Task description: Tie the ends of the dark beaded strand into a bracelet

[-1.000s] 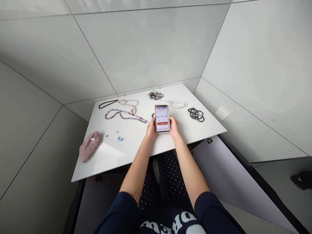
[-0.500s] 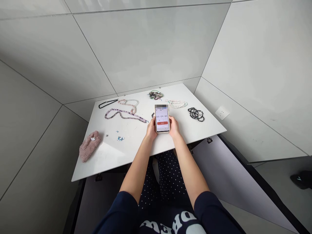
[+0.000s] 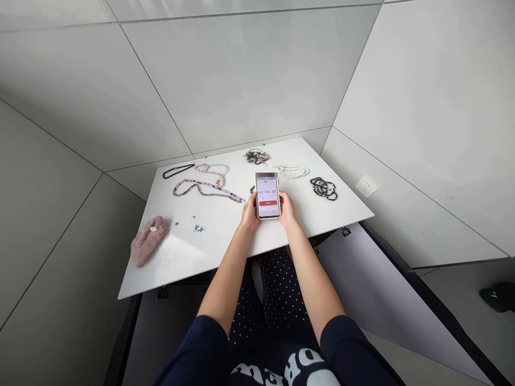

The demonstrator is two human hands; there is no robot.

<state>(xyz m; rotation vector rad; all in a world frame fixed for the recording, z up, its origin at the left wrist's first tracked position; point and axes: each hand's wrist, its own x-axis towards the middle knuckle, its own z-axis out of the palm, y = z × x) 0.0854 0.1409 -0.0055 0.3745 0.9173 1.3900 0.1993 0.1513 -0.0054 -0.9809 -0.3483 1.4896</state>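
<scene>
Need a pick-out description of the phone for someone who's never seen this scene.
Find the white table by the tiled wall. Over its front part, the left hand and right hand hold a phone in a pale case. Its lit screen, showing 00:00:00 above a red button, sets it apart from the bead strands nearby.

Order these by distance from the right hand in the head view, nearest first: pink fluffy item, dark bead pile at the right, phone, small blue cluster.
1. Phone: held, touching the right hand.
2. Dark bead pile: right side.
3. Small blue cluster: left of both hands.
4. Pink fluffy item: table's left edge.
</scene>
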